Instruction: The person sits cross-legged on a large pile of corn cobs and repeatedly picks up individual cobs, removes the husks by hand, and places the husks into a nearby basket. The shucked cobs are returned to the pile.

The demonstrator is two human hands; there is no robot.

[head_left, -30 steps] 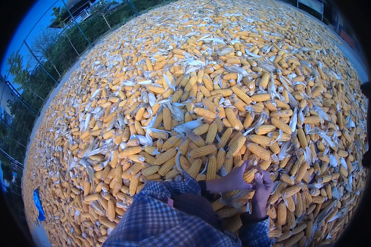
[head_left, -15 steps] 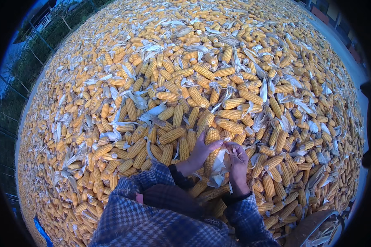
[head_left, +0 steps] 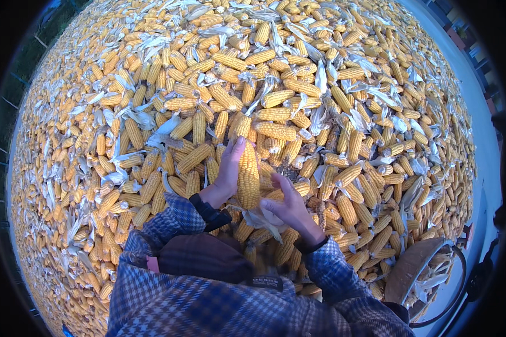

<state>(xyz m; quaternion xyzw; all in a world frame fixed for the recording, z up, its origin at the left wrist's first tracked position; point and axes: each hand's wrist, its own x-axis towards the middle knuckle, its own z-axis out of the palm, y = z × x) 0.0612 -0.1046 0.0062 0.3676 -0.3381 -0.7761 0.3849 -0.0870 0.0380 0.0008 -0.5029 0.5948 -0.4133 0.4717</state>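
Held ear: A yellow ear of corn (head_left: 248,180) is standing nearly upright in front of the person's body, its kernels showing along its length.
Left hand: The left hand (head_left: 228,169) is gripping this ear from its left side, the thumb lying along the upper part and the fingers clamping on it, partly passing behind.
Right hand: The right hand (head_left: 291,206) is hovering just beside the ear's lower end, thumb and forefinger spreading apart with a gap between them; whether the thumb tip is touching the ear or its husk is hard to tell from this angle.
Loose husk: A pale husk (head_left: 269,222) is hanging below the ear's lower end, near the right thumb.
Sleeves: Blue-and-white checked sleeves (head_left: 171,220) are covering both forearms, dark cuffs showing at the wrists.
Corn spread: Many loose ears (head_left: 194,158) are lying around the hands in every direction, overlapping one another, with whitish husks scattering among them.
Basket: A brown basket (head_left: 406,271) is sitting at the lower right, well apart from the hands, holding pale husks; a dark curved tube (head_left: 462,275) is bending around its right side.
Pavement: A grey-blue strip of pavement (head_left: 441,48) is running along the right edge of the corn.
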